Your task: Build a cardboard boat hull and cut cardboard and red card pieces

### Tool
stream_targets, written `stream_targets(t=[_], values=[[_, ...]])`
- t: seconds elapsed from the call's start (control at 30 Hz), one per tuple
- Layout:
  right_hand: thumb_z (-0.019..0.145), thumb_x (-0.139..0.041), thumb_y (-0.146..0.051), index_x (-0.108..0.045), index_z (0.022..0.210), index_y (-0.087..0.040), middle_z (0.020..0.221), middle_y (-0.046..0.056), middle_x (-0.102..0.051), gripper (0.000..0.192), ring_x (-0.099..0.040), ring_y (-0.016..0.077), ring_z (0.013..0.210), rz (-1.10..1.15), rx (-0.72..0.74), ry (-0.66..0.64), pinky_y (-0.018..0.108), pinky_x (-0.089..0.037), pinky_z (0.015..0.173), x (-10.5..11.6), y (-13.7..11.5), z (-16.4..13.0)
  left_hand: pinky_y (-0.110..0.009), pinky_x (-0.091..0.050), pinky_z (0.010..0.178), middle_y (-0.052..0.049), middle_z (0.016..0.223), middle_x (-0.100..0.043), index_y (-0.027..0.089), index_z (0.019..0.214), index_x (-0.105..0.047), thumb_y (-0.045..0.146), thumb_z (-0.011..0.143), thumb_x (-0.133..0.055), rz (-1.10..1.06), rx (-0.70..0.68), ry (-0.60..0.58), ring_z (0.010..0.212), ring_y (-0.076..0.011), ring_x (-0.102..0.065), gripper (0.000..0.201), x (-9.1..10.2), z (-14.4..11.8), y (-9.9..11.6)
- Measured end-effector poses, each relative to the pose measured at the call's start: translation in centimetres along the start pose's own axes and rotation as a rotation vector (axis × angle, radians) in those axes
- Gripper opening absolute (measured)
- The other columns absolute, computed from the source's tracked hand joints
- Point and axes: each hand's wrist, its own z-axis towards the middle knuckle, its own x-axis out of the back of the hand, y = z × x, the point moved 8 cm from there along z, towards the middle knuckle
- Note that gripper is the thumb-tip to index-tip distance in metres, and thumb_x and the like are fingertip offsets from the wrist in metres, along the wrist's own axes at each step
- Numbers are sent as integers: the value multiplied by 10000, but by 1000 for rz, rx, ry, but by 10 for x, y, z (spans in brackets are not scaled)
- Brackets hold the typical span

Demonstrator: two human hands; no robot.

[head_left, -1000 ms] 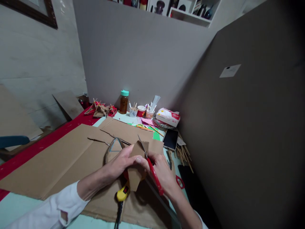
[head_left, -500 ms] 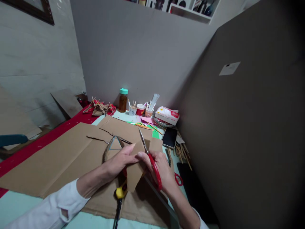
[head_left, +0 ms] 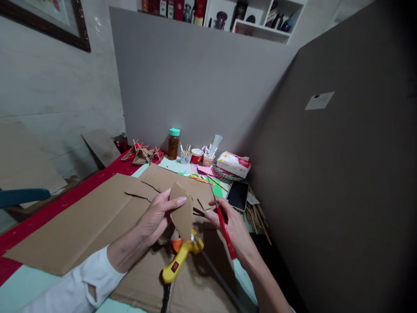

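Note:
My left hand (head_left: 159, 217) is closed on a cut piece of cardboard (head_left: 183, 213), thumb on its face and fingers behind. To its right, my right hand (head_left: 230, 219) grips scissors (head_left: 225, 232) with red handles, the blades pointing up and away from me. The scissors stand apart from the cardboard piece. Beneath the hands lies a yellow hot glue gun (head_left: 180, 261), with a long translucent glue stick at its back and a black cord. Thin dark strips near my right thumb are too unclear to name.
Large cardboard sheets (head_left: 97, 217) cover much of the table. At the back stand a bottle (head_left: 173, 145), several cups with sticks and pens, and a tissue pack (head_left: 233, 164). On the right lie a phone (head_left: 237, 195) and wooden sticks (head_left: 259, 219). Grey partitions (head_left: 202, 82) enclose the table.
The scissors have come away to the right from the cardboard, and my hands have parted. My left hand now holds the piece alone, more upright. The view has tilted up slightly, exposing more glue gun.

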Motion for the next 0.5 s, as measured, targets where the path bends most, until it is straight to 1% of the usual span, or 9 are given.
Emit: stream_targets(t=[0.1,0.2,0.37,0.5], values=[[848,-569,-620,-647,1024,-175,811,34,-641,485,-579,221,759,-15,28,-146,301,-411,688,-13,-16,-9,-240,-540,760,-45,932,-775,175,964,-689,190,705,-823,-23,-26,51,824,-173,-699,292,2,0,4],[842,-591,-636,-670,969,-171,756,15,-609,489,-530,197,709,-36,52,-219,285,-374,644,-23,-24,-14,-253,-545,764,-41,924,-771,171,971,-686,185,715,-813,-36,-61,46,810,-175,-695,286,0,0,7],[853,-629,-585,-665,930,-172,786,1,-610,421,-509,170,706,1,75,-241,266,-363,650,-28,-28,-15,-280,-543,799,-57,989,-769,168,1016,-669,187,743,-794,-27,-58,21,858,-192,-693,301,-3,-2,4],[855,-650,-543,-656,913,-176,732,-26,-550,371,-455,146,665,15,73,-214,249,-334,608,-28,-25,-15,-267,-538,808,-57,953,-779,158,1039,-681,155,738,-792,-40,-56,18,880,-192,-700,321,-4,-2,0]])
